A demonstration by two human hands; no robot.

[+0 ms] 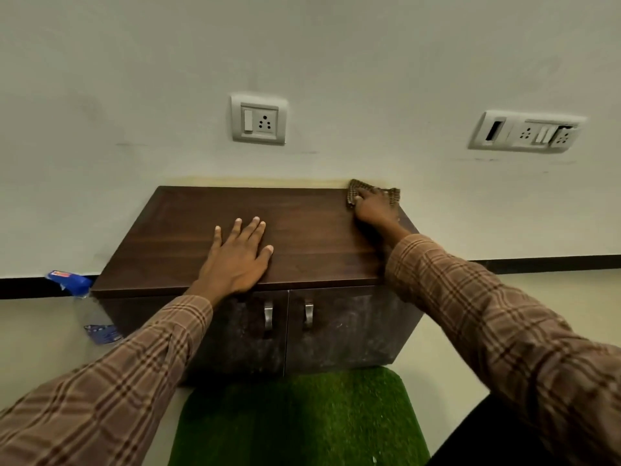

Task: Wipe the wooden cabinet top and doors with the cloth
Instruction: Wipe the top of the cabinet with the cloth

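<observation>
We are leaning in over the cabinet top, and our right hand is out at the far right corner, pressed flat onto the cloth with fingers spread over it, pinning it to the wood right where the top meets the wall. That reach reads as working the back edge, the spot dust tends to gather. Our left hand lies palm down, fingers loose and splayed, holding nothing, near the front edge and a little left of centre; we judge it is there to brace our weight while the other arm stretches. Below, the two doors look smudged and dull around their metal handles, so they appear not yet wiped. A green mat sits nearest us, and a blue packet rests by the cabinet's left side.
</observation>
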